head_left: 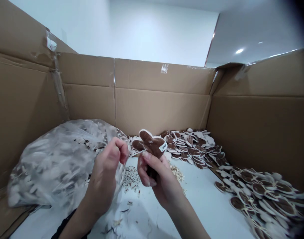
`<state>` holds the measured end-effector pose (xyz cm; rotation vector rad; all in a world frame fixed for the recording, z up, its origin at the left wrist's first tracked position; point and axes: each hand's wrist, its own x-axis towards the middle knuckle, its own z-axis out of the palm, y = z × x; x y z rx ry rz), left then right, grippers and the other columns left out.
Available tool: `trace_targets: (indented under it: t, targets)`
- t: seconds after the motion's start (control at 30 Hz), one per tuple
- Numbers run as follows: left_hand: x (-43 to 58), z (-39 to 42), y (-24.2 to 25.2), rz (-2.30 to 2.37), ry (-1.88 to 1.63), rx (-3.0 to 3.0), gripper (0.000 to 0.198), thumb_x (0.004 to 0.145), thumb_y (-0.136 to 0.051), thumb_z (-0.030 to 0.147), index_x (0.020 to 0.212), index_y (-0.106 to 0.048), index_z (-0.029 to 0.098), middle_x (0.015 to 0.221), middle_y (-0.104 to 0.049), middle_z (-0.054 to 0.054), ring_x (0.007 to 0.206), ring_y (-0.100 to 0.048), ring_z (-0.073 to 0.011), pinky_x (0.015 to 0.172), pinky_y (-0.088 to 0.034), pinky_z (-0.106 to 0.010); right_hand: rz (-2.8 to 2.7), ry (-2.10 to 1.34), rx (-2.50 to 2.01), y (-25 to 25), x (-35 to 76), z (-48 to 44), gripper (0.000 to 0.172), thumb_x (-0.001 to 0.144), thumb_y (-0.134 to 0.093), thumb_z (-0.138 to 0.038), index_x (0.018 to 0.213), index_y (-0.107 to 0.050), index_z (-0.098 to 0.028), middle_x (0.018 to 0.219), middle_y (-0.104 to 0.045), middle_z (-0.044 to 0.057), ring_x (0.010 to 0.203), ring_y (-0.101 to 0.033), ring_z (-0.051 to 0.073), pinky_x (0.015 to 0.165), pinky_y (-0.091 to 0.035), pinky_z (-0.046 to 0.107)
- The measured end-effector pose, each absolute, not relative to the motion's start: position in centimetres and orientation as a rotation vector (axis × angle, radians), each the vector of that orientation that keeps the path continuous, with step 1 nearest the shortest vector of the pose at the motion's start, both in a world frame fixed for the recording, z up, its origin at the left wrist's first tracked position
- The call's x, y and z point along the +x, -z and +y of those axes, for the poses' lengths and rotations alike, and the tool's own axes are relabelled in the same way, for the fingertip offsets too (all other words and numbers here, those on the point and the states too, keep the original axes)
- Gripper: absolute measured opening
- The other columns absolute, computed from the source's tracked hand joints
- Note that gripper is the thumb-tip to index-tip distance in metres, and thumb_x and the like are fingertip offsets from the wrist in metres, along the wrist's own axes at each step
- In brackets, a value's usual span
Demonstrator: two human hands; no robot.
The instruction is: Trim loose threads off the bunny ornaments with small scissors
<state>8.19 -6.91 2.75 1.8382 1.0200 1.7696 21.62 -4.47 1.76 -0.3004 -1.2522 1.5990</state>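
Observation:
My right hand point(158, 174) grips a flat brown plush rabbit-head piece point(153, 146) between thumb and curled fingers. The piece has a white edge, two ear-like lobes pointing up and left, and a small white label with dark lettering. A thin white cord point(138, 153) runs from near my right thumb toward my left hand point(110, 159). That hand is closed with its fingers curled, just left of the plush piece and apart from it. Whether its fingertips pinch the end of the cord is hidden.
A clear plastic bag point(57, 162) full of similar pieces fills the left side. Stacked brown-and-white pieces point(191, 146) lie at the back right; corded ones point(266, 196) are heaped at the right. Scraps point(130, 177) dot the white surface point(204, 199). Cardboard walls point(161, 106) enclose it.

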Motion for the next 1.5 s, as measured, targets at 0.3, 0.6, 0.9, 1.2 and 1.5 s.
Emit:
trace_targets:
  t: [0.3, 0.6, 0.9, 1.2, 1.5]
  targets:
    - [8.8, -7.3, -2.9, 1.157, -1.551, 1.875, 0.026, 0.097, -0.048, 0.038, 0.078, -0.052, 0.021, 0.069, -0.056, 0.003, 0.063, -0.053, -0.0120, 0.052, -0.040, -0.021, -1.432, -1.166, -0.592, -1.3, 21.4, -4.7, 0.030, 0.085, -0.065, -0.047, 0.073, -0.062, -0.019, 0.051, -0.043, -0.005, 0.048, -0.036, 0.010, 0.047, -0.027, 0.025]
    - [7.9, -7.5, -3.1, 1.169, -1.759, 1.871, 0.027, 0.099, -0.045, 0.036, 0.075, -0.047, 0.022, 0.064, -0.043, 0.005, 0.056, -0.042, -0.0106, 0.048, -0.036, -0.020, -1.657, -1.033, -0.640, -1.5, 21.7, -3.7, 0.023, 0.090, -0.059, -0.043, 0.087, -0.065, -0.021, 0.054, -0.043, -0.005, 0.050, -0.037, 0.010, 0.050, -0.030, 0.026]
    - [6.6, -6.8, -3.9, 1.411, -1.394, 2.267, 0.032, 0.091, -0.053, 0.047, 0.074, -0.049, 0.021, 0.063, -0.050, 0.004, 0.056, -0.047, -0.0127, 0.053, -0.034, -0.024, -1.386, -1.493, -0.520, -1.1, 21.5, -3.5, 0.036, 0.081, -0.067, -0.052, 0.076, -0.054, -0.020, 0.044, -0.044, -0.008, 0.041, -0.030, 0.007, 0.042, -0.019, 0.023]
    - [7.1, -6.8, -3.5, 1.326, -1.460, 2.276, 0.025, 0.097, -0.046, 0.026, 0.073, -0.052, 0.020, 0.063, -0.051, 0.004, 0.057, -0.047, -0.0115, 0.052, -0.035, -0.022, -1.347, -1.691, -0.427, -1.7, 21.9, -3.8, 0.036, 0.080, -0.062, -0.048, 0.064, -0.045, -0.021, 0.041, -0.046, -0.006, 0.038, -0.024, 0.006, 0.040, -0.014, 0.023]
    - [7.6, -7.5, -3.5, 1.108, -1.637, 1.977, 0.026, 0.094, -0.051, 0.027, 0.069, -0.053, 0.020, 0.057, -0.047, 0.005, 0.052, -0.045, -0.0096, 0.049, -0.037, -0.021, -1.588, -1.088, -0.643, -1.0, 21.4, -4.0, 0.013, 0.090, -0.055, -0.034, 0.085, -0.058, -0.022, 0.057, -0.044, -0.005, 0.052, -0.038, 0.011, 0.051, -0.032, 0.026]
